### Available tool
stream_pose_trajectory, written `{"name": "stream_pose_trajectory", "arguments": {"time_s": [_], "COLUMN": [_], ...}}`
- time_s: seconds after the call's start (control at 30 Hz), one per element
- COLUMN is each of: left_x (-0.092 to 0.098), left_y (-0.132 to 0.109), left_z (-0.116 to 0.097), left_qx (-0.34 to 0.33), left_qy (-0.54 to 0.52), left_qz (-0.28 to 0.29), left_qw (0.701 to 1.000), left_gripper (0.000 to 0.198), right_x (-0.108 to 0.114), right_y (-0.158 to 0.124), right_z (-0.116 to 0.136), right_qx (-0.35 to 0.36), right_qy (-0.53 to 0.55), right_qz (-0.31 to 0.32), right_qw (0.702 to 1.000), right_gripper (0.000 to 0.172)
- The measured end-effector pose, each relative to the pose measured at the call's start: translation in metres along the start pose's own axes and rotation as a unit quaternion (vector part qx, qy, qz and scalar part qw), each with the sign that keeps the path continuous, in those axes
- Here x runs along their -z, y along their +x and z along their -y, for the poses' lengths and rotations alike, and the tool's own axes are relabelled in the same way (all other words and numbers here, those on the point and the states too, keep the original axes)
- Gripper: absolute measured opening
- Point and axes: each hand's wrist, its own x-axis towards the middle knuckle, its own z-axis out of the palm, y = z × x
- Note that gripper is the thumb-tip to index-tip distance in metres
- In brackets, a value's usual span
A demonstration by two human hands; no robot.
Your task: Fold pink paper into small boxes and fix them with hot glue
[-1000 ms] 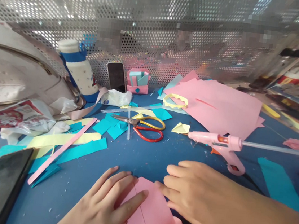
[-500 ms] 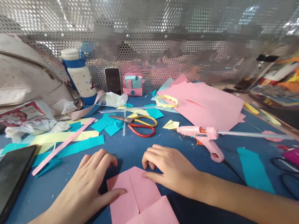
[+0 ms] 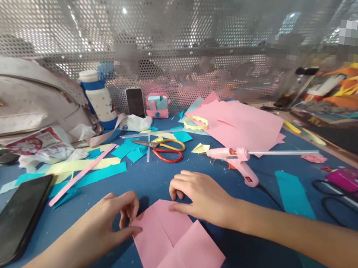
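A folded pink paper (image 3: pixel 188 257) lies at the near middle, with a centre crease and a wide flap across its lower part. My left hand (image 3: pixel 118 215) is at its left corner, thumb on top and curled fingers at the edge, pinching it. On the far right edge of the sheet rests the thumb of my right hand (image 3: pixel 199 197), whose other fingers are bent just beyond the paper. Past my hands lie scissors (image 3: pixel 167 151) with yellow and red handles and a pink glue gun (image 3: pixel 236 158) holding a clear glue stick.
Blue, yellow and pink paper strips (image 3: pixel 96 171) lie at left, near a black phone (image 3: pixel 13 222). Behind stand a white backpack (image 3: pixel 23 102), a bottle (image 3: pixel 99 102) and another phone (image 3: pixel 135 101). Pink sheets (image 3: pixel 248 123) lie at the back right. A perforated metal screen (image 3: pixel 170 41) rises behind.
My left hand's fingers have curled in at the paper's left corner, and its thumb has drawn back leftward. The lower flap sits higher and is turned slightly. My right hand has barely moved.
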Motion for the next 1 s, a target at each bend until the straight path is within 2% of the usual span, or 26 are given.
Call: {"name": "stream_pose_trajectory", "arguments": {"time_s": [0.07,0.17,0.27,0.33,0.43,0.57,0.63,0.7,0.77,0.87,1.0], "left_x": [0.002,0.004,0.007,0.009,0.015,0.026,0.032,0.035,0.035,0.026,0.006], "left_y": [0.002,0.007,0.014,0.020,0.027,0.036,0.040,0.045,0.049,0.051,0.048], "left_z": [-0.001,0.001,0.006,0.009,0.007,-0.004,-0.010,-0.015,-0.020,-0.025,-0.026], "left_qx": [-0.006,-0.010,-0.020,-0.028,-0.031,-0.048,-0.067,-0.078,-0.075,-0.052,-0.011], "left_qy": [-0.073,-0.195,-0.309,-0.350,-0.375,-0.371,-0.355,-0.327,-0.307,-0.317,-0.345], "left_qz": [-0.031,-0.105,-0.141,-0.136,-0.110,-0.076,-0.055,-0.028,-0.014,-0.042,-0.060], "left_qw": [0.997,0.975,0.941,0.927,0.920,0.924,0.931,0.941,0.949,0.946,0.937], "left_gripper": [0.013,0.023,0.029,0.033,0.042,0.052,0.054,0.055,0.053,0.046,0.041], "right_x": [0.002,0.005,0.011,0.016,0.022,0.020,0.016,0.014,0.015,0.017,0.018], "right_y": [-0.002,-0.003,-0.004,-0.004,-0.004,-0.004,-0.005,-0.005,-0.006,-0.006,-0.005], "right_z": [0.002,0.004,0.008,0.011,0.014,0.014,0.014,0.013,0.011,0.008,0.004], "right_qx": [-0.007,-0.024,-0.031,-0.034,-0.045,-0.052,-0.054,-0.056,-0.053,-0.060,-0.038], "right_qy": [0.033,0.105,0.184,0.228,0.286,0.356,0.379,0.381,0.351,0.278,0.196], "right_qz": [-0.001,0.010,0.010,-0.020,-0.052,-0.026,0.005,0.021,0.003,-0.031,-0.019], "right_qw": [0.999,0.994,0.982,0.973,0.956,0.933,0.924,0.922,0.935,0.958,0.980], "right_gripper": [0.024,0.023,0.034,0.037,0.032,0.023,0.026,0.031,0.031,0.028,0.018]}}
